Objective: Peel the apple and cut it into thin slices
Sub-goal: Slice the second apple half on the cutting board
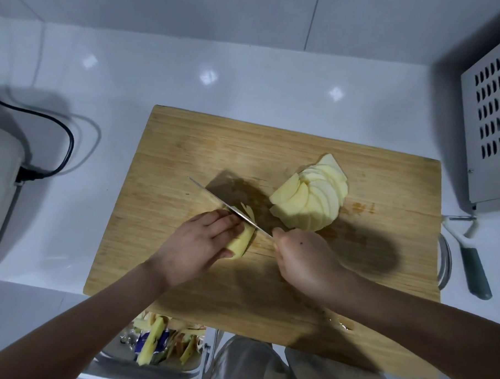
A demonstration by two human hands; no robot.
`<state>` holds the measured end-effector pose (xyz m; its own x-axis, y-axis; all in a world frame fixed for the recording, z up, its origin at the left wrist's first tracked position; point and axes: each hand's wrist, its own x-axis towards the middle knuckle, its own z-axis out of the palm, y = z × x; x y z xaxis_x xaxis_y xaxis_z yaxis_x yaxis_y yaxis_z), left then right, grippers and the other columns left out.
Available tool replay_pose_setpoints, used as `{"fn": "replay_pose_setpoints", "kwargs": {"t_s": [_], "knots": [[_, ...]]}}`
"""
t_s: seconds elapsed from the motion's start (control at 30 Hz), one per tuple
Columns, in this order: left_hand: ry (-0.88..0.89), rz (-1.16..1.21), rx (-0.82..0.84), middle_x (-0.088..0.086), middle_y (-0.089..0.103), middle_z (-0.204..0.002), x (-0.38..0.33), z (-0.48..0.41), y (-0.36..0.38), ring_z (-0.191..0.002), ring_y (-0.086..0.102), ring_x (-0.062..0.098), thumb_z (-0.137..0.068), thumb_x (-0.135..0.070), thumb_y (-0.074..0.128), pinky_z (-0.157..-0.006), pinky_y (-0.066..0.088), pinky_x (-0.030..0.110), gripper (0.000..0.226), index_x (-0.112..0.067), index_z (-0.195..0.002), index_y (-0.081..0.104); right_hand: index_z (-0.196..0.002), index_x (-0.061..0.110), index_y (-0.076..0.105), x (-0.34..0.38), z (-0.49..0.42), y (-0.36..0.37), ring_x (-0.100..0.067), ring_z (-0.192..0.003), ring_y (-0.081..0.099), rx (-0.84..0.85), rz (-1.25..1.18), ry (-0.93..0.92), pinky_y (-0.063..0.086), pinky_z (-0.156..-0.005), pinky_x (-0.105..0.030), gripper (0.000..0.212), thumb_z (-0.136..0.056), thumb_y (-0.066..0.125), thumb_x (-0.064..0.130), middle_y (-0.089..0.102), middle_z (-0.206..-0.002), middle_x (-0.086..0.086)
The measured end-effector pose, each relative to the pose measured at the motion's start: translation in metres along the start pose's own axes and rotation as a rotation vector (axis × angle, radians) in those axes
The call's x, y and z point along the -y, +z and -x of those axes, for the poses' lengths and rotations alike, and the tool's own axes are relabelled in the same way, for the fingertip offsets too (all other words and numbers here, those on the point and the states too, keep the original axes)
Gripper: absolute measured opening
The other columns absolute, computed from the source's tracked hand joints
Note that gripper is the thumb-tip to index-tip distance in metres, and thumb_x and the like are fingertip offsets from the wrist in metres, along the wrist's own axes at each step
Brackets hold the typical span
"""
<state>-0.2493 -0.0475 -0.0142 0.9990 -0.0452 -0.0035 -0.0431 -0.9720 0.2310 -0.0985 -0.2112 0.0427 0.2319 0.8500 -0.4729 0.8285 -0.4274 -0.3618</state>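
I'd say the peeled apple piece (240,242) is light, wet, slippery: L hand (196,241) clamps its back end, R hand (306,259) grips knife (228,207).

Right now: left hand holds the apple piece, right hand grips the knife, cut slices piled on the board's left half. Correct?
No. Head view: the cut slices sit on the right half of the cutting board. The rest stands: the left hand holds the apple piece, the right hand grips the knife.
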Motion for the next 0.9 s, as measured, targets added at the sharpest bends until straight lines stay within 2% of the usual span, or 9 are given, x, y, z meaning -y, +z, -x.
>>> {"fn": "replay_pose_setpoints", "kwargs": {"t_s": [0.1,0.23,0.3,0.4,0.57,0.67,0.73,0.9], "knots": [[-0.004,0.015,-0.018,0.008,0.062,-0.122,-0.001,0.001,0.000,-0.115,0.048,0.021,-0.087,-0.036,0.047,-0.092,0.052,0.035,0.049,-0.007,-0.124,0.061,-0.089,0.014,0.048,-0.007,-0.005,0.002,-0.013,-0.054,0.046,0.002,-0.020,0.026,0.038,-0.048,-0.025,0.010,-0.095,0.041,0.011,0.045,-0.064,0.005],[-0.011,0.034,-0.018,0.009,0.061,-0.124,0.000,0.003,0.002,-0.117,0.050,0.023,-0.088,-0.036,0.048,-0.091,0.052,0.037,0.048,-0.007,-0.124,0.060,-0.080,0.019,0.038,-0.009,0.008,-0.008,-0.009,-0.052,0.043,-0.054,-0.054,0.028,0.028,-0.044,-0.020,0.018,-0.098,0.037,0.022,0.039,-0.060,0.010],[-0.009,0.037,-0.020,0.009,0.061,-0.124,0.001,0.003,0.002,-0.117,0.050,0.023,-0.089,-0.037,0.047,-0.092,0.052,0.037,0.047,-0.007,-0.123,0.061,-0.085,0.022,0.040,-0.005,0.021,-0.014,-0.003,-0.048,0.035,-0.075,-0.033,0.012,0.020,-0.042,-0.019,0.014,-0.099,0.037,0.023,0.035,-0.058,0.012],[-0.006,0.019,-0.012,0.008,0.062,-0.125,0.001,0.002,0.001,-0.118,0.049,0.023,-0.089,-0.039,0.044,-0.093,0.052,0.037,0.049,-0.009,-0.123,0.062,-0.095,0.016,0.052,0.000,0.030,-0.018,-0.001,-0.044,0.026,-0.100,-0.031,-0.010,0.013,-0.041,-0.019,0.008,-0.096,0.044,0.018,0.028,-0.053,0.012],[-0.002,0.035,-0.015,0.008,0.060,-0.128,0.002,0.001,0.001,-0.122,0.046,0.023,-0.088,-0.038,0.046,-0.096,0.050,0.037,0.050,-0.008,-0.125,0.061,-0.106,0.012,0.052,0.003,0.023,-0.015,-0.004,-0.047,0.029,-0.055,0.029,-0.008,0.016,-0.041,-0.021,0.016,-0.097,0.038,0.012,0.031,-0.057,0.009],[0.007,0.023,-0.039,0.009,0.062,-0.124,0.000,0.000,0.000,-0.119,0.046,0.023,-0.087,-0.037,0.046,-0.093,0.051,0.038,0.050,-0.007,-0.123,0.061,-0.095,0.014,0.048,0.005,0.009,-0.006,-0.010,-0.047,0.034,-0.021,0.038,0.005,0.019,-0.040,-0.023,0.010,-0.094,0.041,0.007,0.031,-0.057,0.008],[0.005,0.028,-0.034,0.009,0.063,-0.121,-0.001,0.000,-0.001,-0.115,0.048,0.022,-0.086,-0.037,0.046,-0.089,0.054,0.037,0.049,-0.006,-0.122,0.062,-0.085,0.016,0.040,0.004,0.000,0.001,-0.012,-0.048,0.035,-0.010,0.028,0.019,0.023,-0.041,-0.023,0.014,-0.092,0.043,0.004,0.032,-0.057,0.007],[-0.004,0.027,-0.070,0.009,0.059,-0.119,-0.003,0.003,0.000,-0.112,0.048,0.021,-0.088,-0.034,0.050,-0.089,0.052,0.033,0.045,-0.006,-0.121,0.062,-0.079,0.018,0.038,-0.005,0.002,-0.001,-0.003,-0.047,0.035,-0.046,-0.034,0.037,0.022,-0.041,-0.018,0.018,-0.097,0.041,0.016,0.035,-0.057,0.012]]}}
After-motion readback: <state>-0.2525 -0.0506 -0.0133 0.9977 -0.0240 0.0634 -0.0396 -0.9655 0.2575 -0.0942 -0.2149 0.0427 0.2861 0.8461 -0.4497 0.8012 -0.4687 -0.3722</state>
